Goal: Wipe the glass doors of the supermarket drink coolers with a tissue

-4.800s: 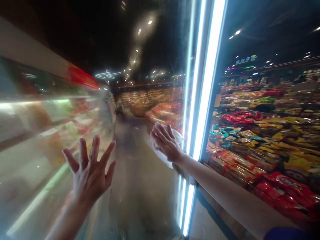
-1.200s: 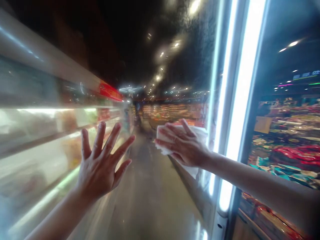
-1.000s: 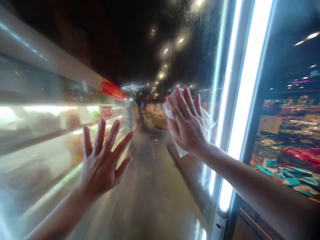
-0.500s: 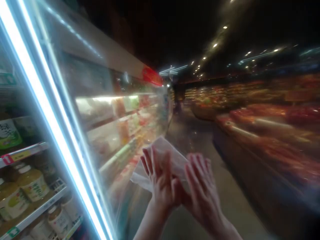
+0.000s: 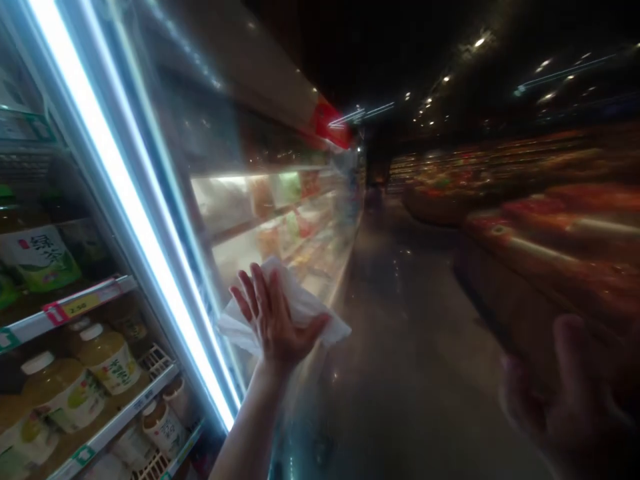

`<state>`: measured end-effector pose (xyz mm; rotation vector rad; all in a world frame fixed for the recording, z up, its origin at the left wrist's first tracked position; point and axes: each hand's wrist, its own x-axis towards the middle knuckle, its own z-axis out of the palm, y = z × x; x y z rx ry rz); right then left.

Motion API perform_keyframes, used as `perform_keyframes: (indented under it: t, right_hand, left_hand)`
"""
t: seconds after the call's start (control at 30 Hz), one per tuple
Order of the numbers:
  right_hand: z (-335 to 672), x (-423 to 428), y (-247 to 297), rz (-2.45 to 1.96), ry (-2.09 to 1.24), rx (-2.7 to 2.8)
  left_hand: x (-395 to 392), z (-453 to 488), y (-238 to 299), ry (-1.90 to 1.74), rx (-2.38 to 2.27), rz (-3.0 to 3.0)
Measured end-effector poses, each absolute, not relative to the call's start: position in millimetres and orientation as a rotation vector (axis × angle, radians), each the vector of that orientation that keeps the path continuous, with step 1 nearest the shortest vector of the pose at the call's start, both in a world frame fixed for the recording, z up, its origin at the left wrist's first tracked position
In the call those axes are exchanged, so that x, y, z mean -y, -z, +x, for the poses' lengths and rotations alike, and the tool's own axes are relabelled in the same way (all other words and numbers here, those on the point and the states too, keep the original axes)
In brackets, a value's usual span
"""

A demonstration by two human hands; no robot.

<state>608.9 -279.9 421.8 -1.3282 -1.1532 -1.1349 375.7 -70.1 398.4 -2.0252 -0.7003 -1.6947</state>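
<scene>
My left hand (image 5: pixel 280 327) is spread flat over a white tissue or thin cloth (image 5: pixel 305 303), palm facing away from me. The fingers are apart, with the thumb stretched out to the right. Behind the sheet is what looks like the clear glass of an opened cooler door (image 5: pixel 220 220), and the sheet seems pressed against it. My right hand (image 5: pixel 575 400) is at the lower right, away from the tissue, dark and blurred. Its thumb and a raised finger stand apart, and nothing shows in it.
Left of a bright light strip (image 5: pixel 115 167), cooler shelves hold drink bottles (image 5: pixel 113 360) behind a price rail (image 5: pixel 75 307). More lit shelves (image 5: pixel 295 207) run along the left. A long produce display (image 5: pixel 550 247) flanks the aisle floor (image 5: pixel 395 320) on the right.
My right hand has left the tissue and swung to the lower right. My left hand and the tissue have shifted left in view, while the surroundings have shifted right.
</scene>
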Motion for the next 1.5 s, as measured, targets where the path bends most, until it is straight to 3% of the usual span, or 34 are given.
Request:
perform_keyframes:
  t: [0.2, 0.4, 0.57, 0.73, 0.97, 1.13, 1.3, 1.5]
  right_hand:
    - [615.2, 288.9, -428.5, -1.464, 1.429, 1.138]
    - [602.0, 286.0, -422.4, -1.594, 1.586, 1.115]
    - [565.9, 262.0, -422.3, -1.753, 1.481, 1.104]
    - [560.6, 257.6, -418.0, -1.744, 1.456, 1.119]
    - [603.3, 293.9, -403.8, -1.785, 1.456, 1.069]
    - [634.7, 328.5, -397.6, -1.81, 1.42, 1.003]
    - [655.6, 352.4, -392.1, -1.817, 1.352, 1.026]
    - [663.1, 345.9, -383.9, -1.744, 1.36, 1.019]
  left_hand:
    - [76.5, 361.2, -387.1, 1.67, 0.585, -2.14]
    - [87.1, 374.6, -419.3, 1.655, 0.571, -2.209]
    - [95.8, 386.2, -410.8, 1.524, 0.125, -2.227]
    - [102.9, 405.1, -448.4, 1.598, 0.301, -2.228]
    - [134.4, 449.6, -397.2, 1.39, -0.096, -2.289]
    - [169.1, 494.9, -422.9, 1.395, 0.014, -2.225]
    - [199.1, 530.0, -420.0, 1.211, -0.239, -2.098]
    - [202.5, 536.0, -451.2, 1.232, -0.105, -2.107]
